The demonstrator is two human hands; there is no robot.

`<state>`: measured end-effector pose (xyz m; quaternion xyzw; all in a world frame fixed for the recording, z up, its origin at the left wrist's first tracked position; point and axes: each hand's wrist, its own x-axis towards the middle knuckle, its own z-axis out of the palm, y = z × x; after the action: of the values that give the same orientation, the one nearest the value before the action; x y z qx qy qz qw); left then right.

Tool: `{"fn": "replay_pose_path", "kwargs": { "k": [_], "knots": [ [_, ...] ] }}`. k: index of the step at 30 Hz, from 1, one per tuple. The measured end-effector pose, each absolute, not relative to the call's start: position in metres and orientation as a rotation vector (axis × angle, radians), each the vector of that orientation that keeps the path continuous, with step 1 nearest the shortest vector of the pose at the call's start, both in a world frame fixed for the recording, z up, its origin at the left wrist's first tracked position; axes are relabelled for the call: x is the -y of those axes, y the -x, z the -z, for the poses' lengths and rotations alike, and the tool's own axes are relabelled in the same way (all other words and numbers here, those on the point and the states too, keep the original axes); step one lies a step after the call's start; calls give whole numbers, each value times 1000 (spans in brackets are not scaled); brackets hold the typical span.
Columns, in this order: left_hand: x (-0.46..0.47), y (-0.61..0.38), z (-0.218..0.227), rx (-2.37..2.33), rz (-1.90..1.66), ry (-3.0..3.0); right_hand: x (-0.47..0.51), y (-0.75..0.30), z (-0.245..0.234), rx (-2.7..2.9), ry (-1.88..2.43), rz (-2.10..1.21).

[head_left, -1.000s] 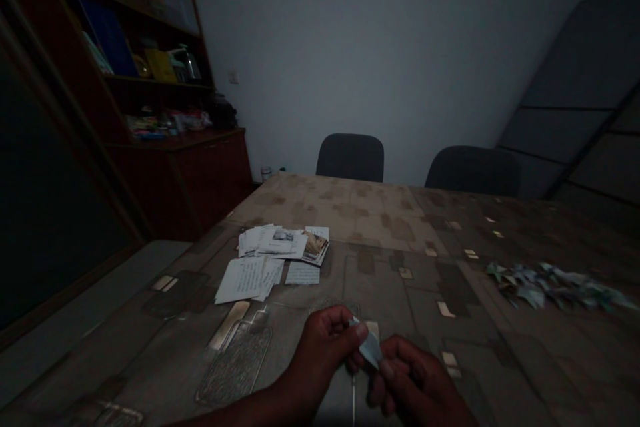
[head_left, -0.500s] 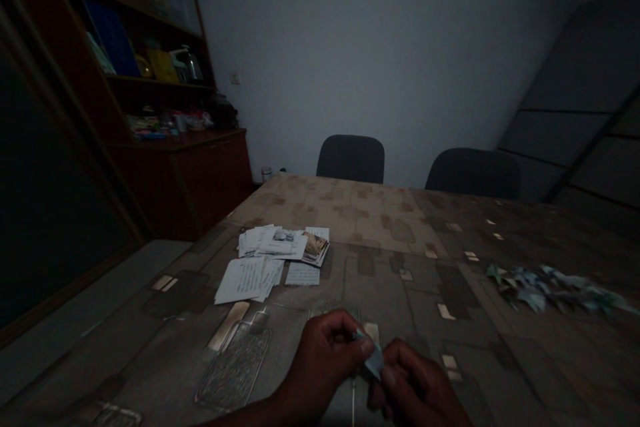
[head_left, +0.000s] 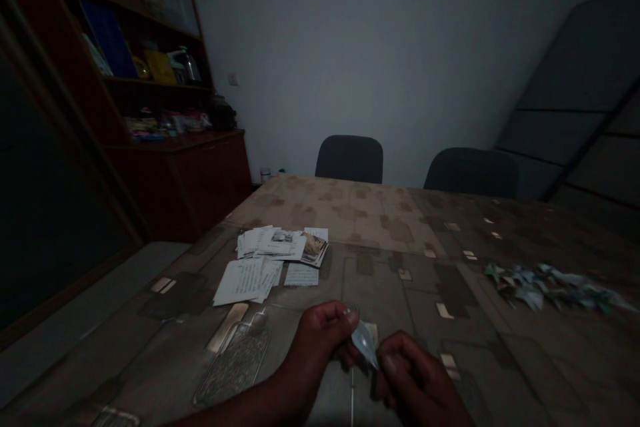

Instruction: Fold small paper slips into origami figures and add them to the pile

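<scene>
My left hand [head_left: 317, 337] and my right hand [head_left: 413, 380] are close together at the near edge of the view, above the patterned tablecloth [head_left: 390, 227]. Between them is a small folded piece of pale blue-green paper [head_left: 364, 343]. My left fingertips pinch its upper end, and my right fingers meet its lower tip. Part of the paper's edge is hidden by my fingers. Its exact folds are too small and dim to make out.
Loose printed papers and photos [head_left: 265, 277] lie left of centre on the table. A heap of small folded paper pieces [head_left: 545, 287] lies to the right. Dark chairs [head_left: 349, 159] stand beyond the far edge, beside a wooden shelf cabinet [head_left: 180, 173].
My left hand has risen slightly, drawing the folded paper up and to the left. My hands now stand a little further apart, and the paper shows more of its face.
</scene>
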<state>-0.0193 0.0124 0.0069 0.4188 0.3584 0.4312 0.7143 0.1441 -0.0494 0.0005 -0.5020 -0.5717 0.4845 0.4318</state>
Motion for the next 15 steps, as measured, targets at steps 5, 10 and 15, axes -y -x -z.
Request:
{"fn": "replay_pose_path", "kwargs": {
  "k": [5,10,15],
  "knots": [
    [-8,19,-10,-818,-920,-988,49,-145,-3,1444,1276,-1095],
    [-6,18,-9,-823,-934,-1023,48,-143,-6,1562,1233,-1184],
    [-6,18,-6,-841,-937,-1040,46,-143,-3,1584,1295,-1174]
  ]
}}
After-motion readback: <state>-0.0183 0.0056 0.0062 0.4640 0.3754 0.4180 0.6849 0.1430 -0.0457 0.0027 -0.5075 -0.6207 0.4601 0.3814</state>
